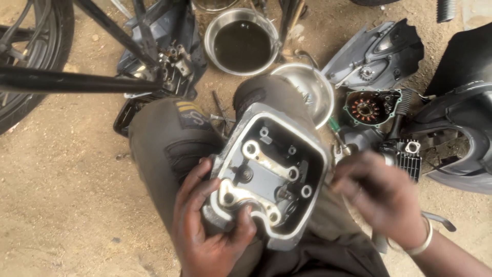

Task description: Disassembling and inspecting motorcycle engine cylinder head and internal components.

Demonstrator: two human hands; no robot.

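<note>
Presently: one engine cover (269, 169), open side up, on your lap, clasped by your left hand (205, 231). Your right hand (382, 197), blurred beside it, grip unclear. Oil bowl (242, 41) beyond.

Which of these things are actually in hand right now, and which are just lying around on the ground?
In hand:
- left hand gripping the engine cover on the lap
- right hand, blurred, at the cover's right edge; whether it holds anything is unclear

Lying about:
- pan of dark oil
- empty steel bowl
- stator with copper coils
- finned engine part
- grey plastic cover
</note>
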